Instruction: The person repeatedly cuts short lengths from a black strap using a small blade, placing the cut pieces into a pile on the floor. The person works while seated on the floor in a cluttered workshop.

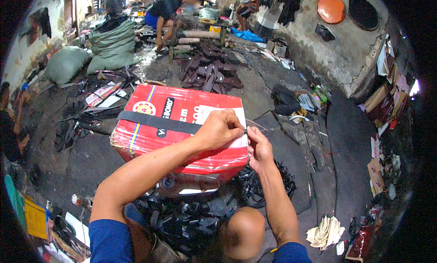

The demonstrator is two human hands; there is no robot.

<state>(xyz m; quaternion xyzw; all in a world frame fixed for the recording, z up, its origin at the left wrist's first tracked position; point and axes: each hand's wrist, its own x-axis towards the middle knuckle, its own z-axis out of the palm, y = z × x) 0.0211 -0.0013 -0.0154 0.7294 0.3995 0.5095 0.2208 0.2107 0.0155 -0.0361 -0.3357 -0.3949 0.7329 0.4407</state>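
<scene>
A red cardboard box (182, 112) stands in front of me, its top glossy with clear tape. Across that top lies a wide black strap (154, 122) that runs under my left wrist. My left hand (220, 128) rests over a pale patch at the box's right end, fingers pinched together. Just beyond the box's right edge, my right hand (259, 147) is closed with thumb and fingertips close to the left ones. A small dark piece shows between the fingertips of both hands; most of it is hidden. Below lie thin black strips (277, 178) in a tangled heap.
Dark sandals or soles (211, 74) are piled beyond the box. Green sacks (111, 44) stand at the far left, and another person (164, 17) bends down near a low bench (198, 34). A cream cloth (325, 233) lies on the floor at the near right.
</scene>
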